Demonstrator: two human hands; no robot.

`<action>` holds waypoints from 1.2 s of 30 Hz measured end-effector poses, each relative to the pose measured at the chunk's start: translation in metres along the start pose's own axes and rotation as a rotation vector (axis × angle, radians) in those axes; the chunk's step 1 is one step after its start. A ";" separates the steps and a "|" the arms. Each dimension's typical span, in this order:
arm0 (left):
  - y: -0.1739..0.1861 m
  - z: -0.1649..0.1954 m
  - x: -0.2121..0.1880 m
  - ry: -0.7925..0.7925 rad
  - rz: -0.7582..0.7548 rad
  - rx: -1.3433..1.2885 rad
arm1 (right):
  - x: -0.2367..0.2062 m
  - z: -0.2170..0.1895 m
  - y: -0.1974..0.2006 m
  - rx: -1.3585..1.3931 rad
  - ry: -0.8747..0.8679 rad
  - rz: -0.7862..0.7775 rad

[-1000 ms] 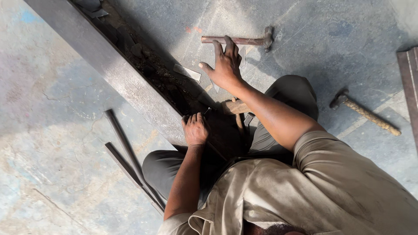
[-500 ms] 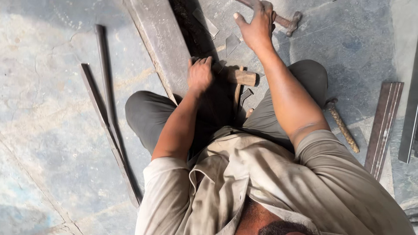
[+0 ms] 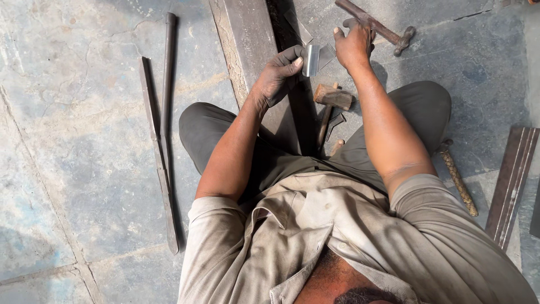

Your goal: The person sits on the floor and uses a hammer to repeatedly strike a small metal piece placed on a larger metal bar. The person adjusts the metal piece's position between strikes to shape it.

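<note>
You're holding a small metal sheet piece (image 3: 313, 58) between both hands, above the long steel beam (image 3: 247, 50). Left hand (image 3: 279, 73) is pinching its near edge; right hand (image 3: 353, 45) is closing on the far edge, grip partly hidden. Keep fingers off cut edges. Wooden mallet (image 3: 332, 98) is lying just below, hammer (image 3: 376, 23) beyond right hand, rods (image 3: 160, 129) well left. Nothing's blocking.

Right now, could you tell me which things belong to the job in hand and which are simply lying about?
In use:
- small shiny metal piece, held between left hand and right hand
- long steel beam, beside the left hand

Lying about:
- wooden mallet between the knees
- hammer beyond the right hand
- two flat rods on the floor
- rusty hammer
</note>
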State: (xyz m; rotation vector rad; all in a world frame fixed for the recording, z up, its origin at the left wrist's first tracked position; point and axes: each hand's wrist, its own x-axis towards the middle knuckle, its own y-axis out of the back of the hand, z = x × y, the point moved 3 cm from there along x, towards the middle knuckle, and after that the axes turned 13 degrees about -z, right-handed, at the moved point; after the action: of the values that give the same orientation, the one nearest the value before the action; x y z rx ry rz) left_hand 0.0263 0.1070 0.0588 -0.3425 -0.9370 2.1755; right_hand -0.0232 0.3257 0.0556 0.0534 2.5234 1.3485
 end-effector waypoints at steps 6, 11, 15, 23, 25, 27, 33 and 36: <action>-0.003 0.016 -0.020 -0.051 0.006 0.021 | -0.014 -0.016 -0.012 -0.057 0.022 -0.071; 0.007 0.014 -0.030 -0.064 0.239 0.200 | -0.033 -0.016 -0.045 -0.208 -0.115 -0.484; 0.034 0.007 -0.047 0.142 0.637 0.589 | -0.076 0.000 -0.092 -0.528 -0.018 -0.871; 0.103 -0.010 -0.075 0.496 0.916 1.067 | -0.130 0.047 -0.134 -0.649 -0.018 -1.001; 0.113 -0.014 -0.080 0.604 0.928 1.104 | -0.127 0.054 -0.132 -0.624 0.000 -0.921; 0.120 -0.017 -0.082 0.651 0.949 1.106 | -0.118 0.056 -0.126 -0.485 -0.082 -0.750; 0.127 -0.020 -0.075 0.686 0.944 1.149 | -0.095 0.033 -0.084 0.117 0.144 -0.279; 0.129 -0.024 -0.070 0.681 0.864 1.193 | -0.109 0.012 -0.057 0.030 0.491 -0.107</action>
State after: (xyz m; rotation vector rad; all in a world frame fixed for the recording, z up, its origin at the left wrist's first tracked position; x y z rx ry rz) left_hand 0.0196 0.0091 -0.0534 -0.8688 1.0685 2.5837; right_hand 0.0904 0.2851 0.0274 -0.4544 2.8854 1.4181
